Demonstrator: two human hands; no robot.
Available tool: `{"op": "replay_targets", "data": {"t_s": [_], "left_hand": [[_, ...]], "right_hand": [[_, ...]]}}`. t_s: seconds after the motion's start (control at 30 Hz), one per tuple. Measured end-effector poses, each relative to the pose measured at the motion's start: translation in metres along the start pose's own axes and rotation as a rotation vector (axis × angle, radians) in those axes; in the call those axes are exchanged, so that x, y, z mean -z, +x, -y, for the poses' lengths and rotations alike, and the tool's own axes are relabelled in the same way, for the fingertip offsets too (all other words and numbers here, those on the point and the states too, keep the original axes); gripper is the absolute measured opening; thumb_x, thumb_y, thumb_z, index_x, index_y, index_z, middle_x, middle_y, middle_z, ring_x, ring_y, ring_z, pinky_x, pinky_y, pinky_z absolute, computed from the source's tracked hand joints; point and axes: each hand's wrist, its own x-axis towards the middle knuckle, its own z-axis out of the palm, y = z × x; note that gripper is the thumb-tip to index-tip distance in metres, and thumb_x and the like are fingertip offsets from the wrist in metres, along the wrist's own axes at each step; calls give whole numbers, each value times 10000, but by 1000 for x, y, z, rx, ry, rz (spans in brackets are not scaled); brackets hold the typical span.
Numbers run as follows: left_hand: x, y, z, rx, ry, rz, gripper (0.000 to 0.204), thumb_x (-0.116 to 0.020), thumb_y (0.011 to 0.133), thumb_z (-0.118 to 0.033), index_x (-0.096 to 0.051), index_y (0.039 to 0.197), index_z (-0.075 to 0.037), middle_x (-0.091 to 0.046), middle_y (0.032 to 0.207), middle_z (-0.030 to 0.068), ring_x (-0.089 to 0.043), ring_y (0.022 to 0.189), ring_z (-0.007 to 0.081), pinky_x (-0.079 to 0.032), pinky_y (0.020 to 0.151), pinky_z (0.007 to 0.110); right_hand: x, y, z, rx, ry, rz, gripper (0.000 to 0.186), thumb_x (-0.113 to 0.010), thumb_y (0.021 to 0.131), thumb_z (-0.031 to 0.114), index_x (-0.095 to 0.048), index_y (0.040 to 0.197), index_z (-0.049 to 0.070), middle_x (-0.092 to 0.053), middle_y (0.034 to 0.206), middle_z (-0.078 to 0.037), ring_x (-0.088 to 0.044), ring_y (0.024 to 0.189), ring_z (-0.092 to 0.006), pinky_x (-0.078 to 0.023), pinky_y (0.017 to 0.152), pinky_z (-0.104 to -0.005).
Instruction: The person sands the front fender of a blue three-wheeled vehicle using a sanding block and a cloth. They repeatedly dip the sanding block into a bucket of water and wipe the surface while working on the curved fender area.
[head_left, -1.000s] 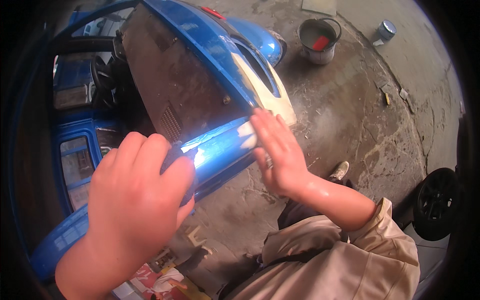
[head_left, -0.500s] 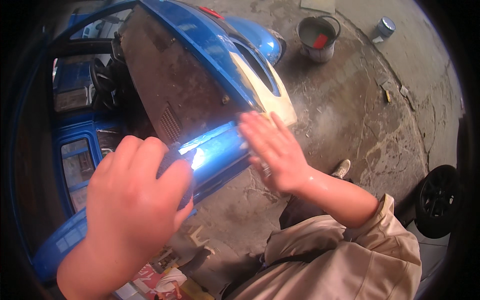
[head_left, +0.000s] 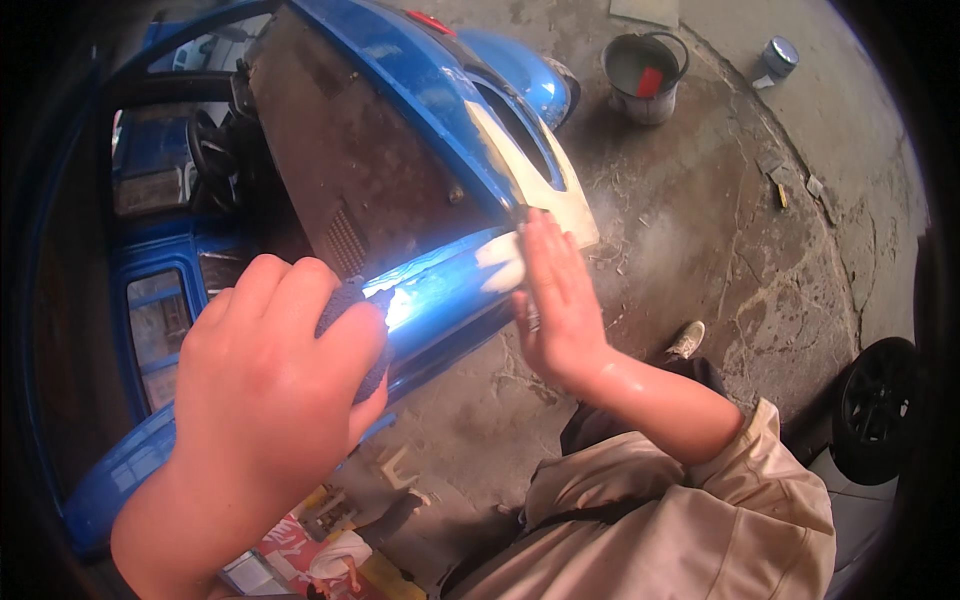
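My left hand point(head_left: 265, 365) is closed around a dark blue-grey, rough-textured cloth point(head_left: 352, 300), part of which shows between thumb and fingers. It is above the blue car body panel point(head_left: 440, 300), a wet-looking, shiny curved edge. My right hand point(head_left: 562, 310) lies with fingers stretched out and together on the panel's far end. Under and beside those fingers are the pale filler patch point(head_left: 503, 265) and a cream-coloured corner point(head_left: 560, 205) around a long dark opening. Whether anything thin lies beneath the right palm is hidden.
A bucket of water point(head_left: 640, 100) with a red piece in it stands on the cracked concrete floor. Beyond it is a small can point(head_left: 777, 58). A black wheel point(head_left: 875, 410) is at the right. Below left, a person point(head_left: 340, 560) is beside various items. The car's steering wheel point(head_left: 210, 160) shows inside.
My right hand has slid right along the panel toward the cream corner, uncovering the pale filler patch. My left hand stays closed on the cloth in nearly the same place.
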Motion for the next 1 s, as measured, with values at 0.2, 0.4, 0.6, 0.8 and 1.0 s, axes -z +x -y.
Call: {"op": "replay_targets", "data": {"t_s": [0.2,0.4,0.6,0.8,1.0], "left_hand": [[-1,0,-3,8,14,23,267,-889,699,-142,-692,868,-78,-649,981,142,-659,924,312,-552,704,403],[0,2,-6,31,27,27,278,-890,697,-150,-690,876,-80,-651,990,148,-661,934,322,-553,719,412],[-1,3,-4,31,28,18,316,-898,672,-146,-687,899,-84,-658,1010,157,-666,945,336,-564,739,417],[-2,4,-5,11,57,14,307,-902,685,-149,-694,901,-85,-659,1014,153,-668,947,322,-569,733,411],[-2,1,-6,-8,83,-6,288,-897,698,-152,-697,892,-82,-656,1004,142,-668,937,309,-572,722,390]], "right_hand": [[7,13,0,162,-77,-27,808,-707,890,128,-391,1624,5,-384,1682,-245,-339,1586,-405,-200,1286,-612],[4,8,-1,84,95,-18,830,-717,923,145,-332,1642,-10,-363,1690,-247,-319,1583,-436,-212,1285,-610],[-2,-7,-20,-70,17,-25,809,-720,921,166,-369,1636,25,-380,1693,-204,-322,1597,-368,-159,1298,-605],[1,-2,-3,84,37,23,833,-745,913,216,-372,1627,3,-356,1699,-229,-325,1590,-395,-203,1287,-604],[-3,-8,-20,-237,-188,14,768,-701,946,164,-377,1624,7,-398,1674,-224,-367,1576,-353,-177,1296,-592]]}}
